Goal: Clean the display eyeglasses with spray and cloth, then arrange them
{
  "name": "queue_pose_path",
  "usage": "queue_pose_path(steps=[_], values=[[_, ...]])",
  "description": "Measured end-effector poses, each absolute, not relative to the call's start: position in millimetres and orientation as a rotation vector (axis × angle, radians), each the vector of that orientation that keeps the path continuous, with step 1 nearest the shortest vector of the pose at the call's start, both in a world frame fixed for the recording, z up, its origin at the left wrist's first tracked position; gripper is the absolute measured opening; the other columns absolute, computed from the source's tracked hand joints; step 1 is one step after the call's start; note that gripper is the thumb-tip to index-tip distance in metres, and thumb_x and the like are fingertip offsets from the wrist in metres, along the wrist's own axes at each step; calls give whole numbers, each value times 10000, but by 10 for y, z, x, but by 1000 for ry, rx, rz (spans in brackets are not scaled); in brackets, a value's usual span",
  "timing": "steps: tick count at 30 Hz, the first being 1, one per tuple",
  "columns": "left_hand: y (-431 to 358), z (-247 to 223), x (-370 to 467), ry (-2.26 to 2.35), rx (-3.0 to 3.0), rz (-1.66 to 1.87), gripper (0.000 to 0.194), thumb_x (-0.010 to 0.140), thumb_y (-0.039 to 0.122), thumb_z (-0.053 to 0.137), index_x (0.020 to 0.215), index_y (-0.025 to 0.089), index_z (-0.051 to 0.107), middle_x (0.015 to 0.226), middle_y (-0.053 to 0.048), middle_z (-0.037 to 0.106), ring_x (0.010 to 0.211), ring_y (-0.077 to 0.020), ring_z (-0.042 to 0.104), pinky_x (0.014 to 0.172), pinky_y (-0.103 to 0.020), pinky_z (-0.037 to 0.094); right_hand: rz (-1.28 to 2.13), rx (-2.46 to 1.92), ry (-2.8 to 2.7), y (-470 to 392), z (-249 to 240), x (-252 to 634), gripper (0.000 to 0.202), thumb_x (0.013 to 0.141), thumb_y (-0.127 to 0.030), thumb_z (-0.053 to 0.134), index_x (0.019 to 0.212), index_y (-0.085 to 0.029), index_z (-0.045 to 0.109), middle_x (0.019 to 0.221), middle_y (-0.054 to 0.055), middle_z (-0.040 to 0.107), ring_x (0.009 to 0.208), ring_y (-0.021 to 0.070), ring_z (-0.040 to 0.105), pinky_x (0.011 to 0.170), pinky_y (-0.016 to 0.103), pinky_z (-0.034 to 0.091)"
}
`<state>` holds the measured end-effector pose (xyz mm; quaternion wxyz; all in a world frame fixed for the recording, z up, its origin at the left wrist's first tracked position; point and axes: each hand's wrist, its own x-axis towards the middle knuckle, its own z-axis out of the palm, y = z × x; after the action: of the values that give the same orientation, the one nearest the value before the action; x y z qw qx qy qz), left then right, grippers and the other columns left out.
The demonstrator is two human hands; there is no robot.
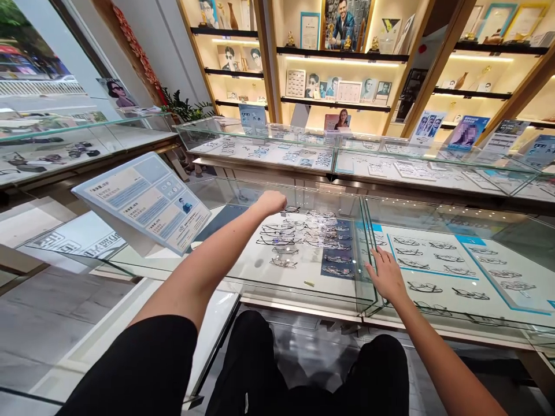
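Observation:
My left hand (272,203) reaches to the far side of the glass display case (260,284), its fingers closed. A dark-framed pair of eyeglasses (293,209) shows at its fingertips; the grip itself is hidden behind the hand. Nearer me, inside the case, several eyeglasses (277,234) lie in columns on a white base, some over a dark blue panel (338,261). My right hand (387,276) rests with fingers apart on the glass by the joint with the right-hand case, holding nothing. More eyeglasses (425,287) lie under that glass.
A tilted blue-and-white sign (145,199) stands left of my left forearm. A white drawer or tray (217,306) juts out at lower left. A small yellow-green piece (309,283) lies near the case's front. Another glass counter (260,144) and lit shelves (342,53) stand beyond.

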<state>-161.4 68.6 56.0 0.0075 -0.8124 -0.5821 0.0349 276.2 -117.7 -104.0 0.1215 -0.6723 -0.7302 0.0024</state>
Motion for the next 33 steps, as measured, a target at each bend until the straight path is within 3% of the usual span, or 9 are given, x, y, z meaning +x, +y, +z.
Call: queue_pose_path(steps=[5, 15, 19, 24, 29, 33], values=[[896, 296, -1681, -1853, -2531, 260, 284, 757, 464, 787, 949, 263, 844, 947, -128, 794, 1038, -301, 704, 894, -329, 489, 4, -1975, -2133, -1179, -1023, 2770, 680, 1081, -563, 274, 1588, -162, 484, 1688, 127, 428, 1528, 368, 368, 1221, 543, 352], [902, 221, -1654, -1852, -2495, 326, 380, 751, 525, 833, 1044, 284, 847, 1012, -133, 798, 1102, -329, 705, 935, -369, 497, -32, -1970, -2145, -1161, -1021, 2772, 663, 1075, -551, 280, 1571, -163, 486, 1663, 135, 459, 1502, 365, 396, 1211, 538, 363], [704, 341, -1567, -1810, -2467, 227, 346, 843, 443, 768, 1108, 229, 826, 1077, -165, 795, 1086, -331, 718, 932, -378, 503, -26, -1971, -2135, -1166, -1013, 2779, 661, 1070, -555, 294, 1564, -165, 496, 1667, 135, 454, 1500, 362, 396, 1205, 537, 365], [275, 421, -1251, -1688, -2493, 26, 324, 984, 335, 544, 1163, 222, 790, 1072, -148, 796, 1045, -316, 736, 878, -376, 519, -44, -1985, -2133, -1159, -1013, 2783, 669, 1067, -554, 299, 1565, -155, 498, 1666, 132, 457, 1502, 350, 390, 1209, 516, 356], [8, 354, -828, -1517, -2610, -86, 301, 978, 328, 526, 1096, 263, 796, 1154, -74, 782, 1058, -261, 722, 839, -322, 522, -28, -2027, -2133, -1156, -996, 2766, 666, 1068, -540, 313, 1584, -151, 473, 1684, 137, 432, 1515, 344, 377, 1204, 509, 359], [168, 263, -607, -1467, -2632, -95, 270, 948, 307, 573, 1089, 249, 796, 1184, -79, 762, 1105, -263, 692, 870, -325, 524, -14, -2040, -2122, -1160, -977, 2751, 665, 1069, -541, 318, 1597, -163, 459, 1699, 129, 413, 1527, 343, 362, 1220, 507, 345]])
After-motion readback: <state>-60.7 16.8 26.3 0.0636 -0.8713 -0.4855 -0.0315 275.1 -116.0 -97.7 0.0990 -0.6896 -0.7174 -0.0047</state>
